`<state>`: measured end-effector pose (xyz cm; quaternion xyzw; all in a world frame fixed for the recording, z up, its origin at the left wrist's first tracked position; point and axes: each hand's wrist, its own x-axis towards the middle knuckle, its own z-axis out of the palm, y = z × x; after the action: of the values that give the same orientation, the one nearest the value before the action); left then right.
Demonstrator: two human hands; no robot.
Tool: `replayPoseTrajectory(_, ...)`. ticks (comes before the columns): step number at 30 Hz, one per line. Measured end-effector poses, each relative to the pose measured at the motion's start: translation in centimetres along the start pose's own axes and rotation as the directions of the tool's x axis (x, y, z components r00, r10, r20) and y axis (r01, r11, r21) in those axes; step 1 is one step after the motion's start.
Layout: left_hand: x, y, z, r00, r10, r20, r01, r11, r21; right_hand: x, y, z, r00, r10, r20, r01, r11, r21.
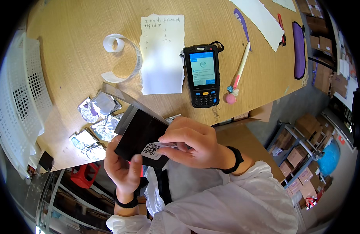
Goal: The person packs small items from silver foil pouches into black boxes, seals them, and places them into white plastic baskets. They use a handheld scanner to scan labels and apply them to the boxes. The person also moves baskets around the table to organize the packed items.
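Observation:
My left hand (122, 165) holds a black box (139, 133) from below, its thumb on the lower face. The box's lid flap stands raised at the upper edge. A white sticker (152, 150) with a printed code lies on the box. My right hand (191, 143) pinches at the sticker's right end with thumb and forefinger; whether that end is stuck down I cannot tell. Several silvery foil packets (105, 102) lie on the table beyond and left of the box. A handheld scanner terminal (202, 74) with a lit screen lies farther out.
On the wooden table (89, 26) are a handwritten sheet (162, 58), a curled label strip (136, 63), a pen with a pink ball (241, 68), a purple pouch (298, 51) and a red-and-black cutter (281, 26). White plastic baskets (36, 84) stand left; a red stool (84, 175) is below.

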<state>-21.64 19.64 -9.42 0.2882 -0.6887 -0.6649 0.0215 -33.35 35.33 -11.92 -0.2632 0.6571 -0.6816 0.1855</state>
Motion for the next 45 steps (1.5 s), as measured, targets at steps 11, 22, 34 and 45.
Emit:
replayPoseTrajectory(11, 0.0, -0.3, 0.4, 0.998, 0.063, 0.018, -0.064, 0.995, 0.082, -0.7, 0.8, 0.9, 0.963, -0.270, 0.001, 0.246, 0.876, -0.414)
replayPoseTrajectory(22, 0.0, 0.5, 0.7, 0.996, -0.082, -0.027, 0.079, 0.994, -0.077, 0.0, 1.2, -0.1, 0.992, 0.016, -0.123, -0.045, 0.970, -0.241)
replayPoseTrajectory(34, 1.4, 1.2, 1.0, 0.984, -0.161, 0.070, 0.175, 0.942, -0.286, -0.1, 1.0, 0.6, 0.932, 0.354, -0.076, -0.349, 0.935, 0.065)
replayPoseTrajectory(45, 1.4, 0.8, 0.5, 0.986, -0.150, 0.074, 0.165, 0.938, -0.304, 0.2, 1.2, 1.0, 0.941, 0.331, -0.068, -0.328, 0.943, 0.055)
